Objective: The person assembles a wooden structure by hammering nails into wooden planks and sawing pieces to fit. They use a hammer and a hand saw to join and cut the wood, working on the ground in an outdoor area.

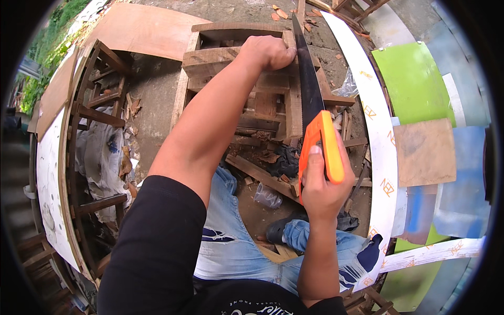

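A hand saw [310, 79] with a dark blade and an orange-yellow handle is in my right hand [324, 184], whose fingers wrap round the grip. The blade points away from me and runs along the right side of a wooden frame [212, 58] built of brown planks. My left hand [268, 52] lies closed over the frame's top at its right corner, close beside the blade. Its fingertips are partly hidden, but it appears to grip the plank there. Whether the saw's teeth touch the wood, I cannot tell.
Under the frame lie wood scraps, a loose plank [265, 178], a clear plastic cup [268, 195] and a black bag [286, 160]. Left stands a wooden rack [100, 113]; a plywood sheet [147, 29] lies at the far left. A long white strip [380, 131] and coloured panels [415, 84] line the right.
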`<state>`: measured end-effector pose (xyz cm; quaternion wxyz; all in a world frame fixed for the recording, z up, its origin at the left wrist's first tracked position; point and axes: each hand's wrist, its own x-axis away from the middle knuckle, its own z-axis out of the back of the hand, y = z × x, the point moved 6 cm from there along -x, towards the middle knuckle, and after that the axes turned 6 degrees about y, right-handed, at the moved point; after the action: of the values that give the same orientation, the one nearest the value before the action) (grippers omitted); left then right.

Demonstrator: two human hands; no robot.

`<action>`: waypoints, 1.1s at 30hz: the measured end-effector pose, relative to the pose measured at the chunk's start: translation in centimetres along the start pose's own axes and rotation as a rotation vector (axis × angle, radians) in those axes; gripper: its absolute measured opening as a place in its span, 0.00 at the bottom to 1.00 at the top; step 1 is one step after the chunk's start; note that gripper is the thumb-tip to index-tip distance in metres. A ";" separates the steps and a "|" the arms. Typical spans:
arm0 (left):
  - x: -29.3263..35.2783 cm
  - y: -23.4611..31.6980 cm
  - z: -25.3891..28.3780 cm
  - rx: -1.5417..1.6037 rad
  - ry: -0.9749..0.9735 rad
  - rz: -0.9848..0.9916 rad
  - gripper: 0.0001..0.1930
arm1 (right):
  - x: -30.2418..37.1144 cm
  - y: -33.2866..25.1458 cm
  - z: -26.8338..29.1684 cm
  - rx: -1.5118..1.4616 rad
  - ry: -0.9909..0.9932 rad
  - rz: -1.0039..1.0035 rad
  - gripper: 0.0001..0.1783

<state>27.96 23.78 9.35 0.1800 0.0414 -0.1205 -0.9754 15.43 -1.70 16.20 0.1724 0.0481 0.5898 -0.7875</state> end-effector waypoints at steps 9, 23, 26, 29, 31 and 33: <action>-0.5 -0.3 0.3 -0.001 -0.003 0.012 0.28 | 0.5 -0.2 -0.3 -0.072 -0.024 0.171 0.24; 0.2 0.3 0.5 -0.002 0.018 -0.031 0.27 | -1.4 0.3 -1.2 -0.084 0.019 0.069 0.23; 0.5 0.3 0.5 -0.020 0.006 -0.015 0.27 | -3.8 2.0 -1.9 -0.203 0.007 -0.046 0.22; 0.7 0.2 1.2 0.089 0.088 0.003 0.27 | -2.4 2.9 1.4 -0.233 0.038 -0.060 0.23; 1.0 -0.1 1.9 0.195 0.174 0.010 0.24 | 0.1 3.5 5.2 -0.134 0.073 -0.055 0.24; 2.1 -0.3 2.9 0.296 0.328 -0.020 0.23 | 2.5 4.7 8.8 -0.258 0.125 -0.070 0.25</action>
<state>25.59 23.94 11.99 0.1796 0.2266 -0.2312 -0.9290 15.73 -11.69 13.85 0.1125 0.0540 0.6970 -0.7061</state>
